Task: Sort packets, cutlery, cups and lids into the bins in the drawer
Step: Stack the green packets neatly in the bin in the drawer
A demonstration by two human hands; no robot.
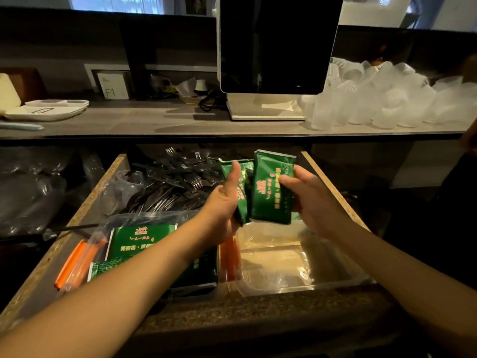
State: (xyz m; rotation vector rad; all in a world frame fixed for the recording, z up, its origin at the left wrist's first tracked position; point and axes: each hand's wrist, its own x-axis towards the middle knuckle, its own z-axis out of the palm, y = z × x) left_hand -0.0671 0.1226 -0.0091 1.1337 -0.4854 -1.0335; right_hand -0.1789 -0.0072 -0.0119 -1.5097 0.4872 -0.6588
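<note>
- Forearms of mine reach in from the bottom edge, over the speckled front lip of the open drawer (85,202).
- Nearest me on the left sits a clear bin (103,228) with orange clips, holding flat green packets (139,244); my left forearm crosses over it.
- Beside it on the right is a second clear bin (343,277), with only crinkled clear film showing at its bottom.
- My left hand (222,202) is curled around a green packet (241,192), thumb laid up along its front, above the gap between the two bins.
- My right hand (309,200) grips a second green packet (273,187) by its right edge, fingers wrapped onto the face; this packet stands upright and touches the one in my left hand.
- Behind the hands, at the back of the drawer, lies a heap of black plastic forks (175,182), with a clear cup (124,187) on its side to their left.
- Above the drawer runs a grey counter (160,122).
- On it, a white scale (49,109) at left, a dark screen on a white stand (276,45) in the middle, and a pile of translucent cups (382,99) at right.
</note>
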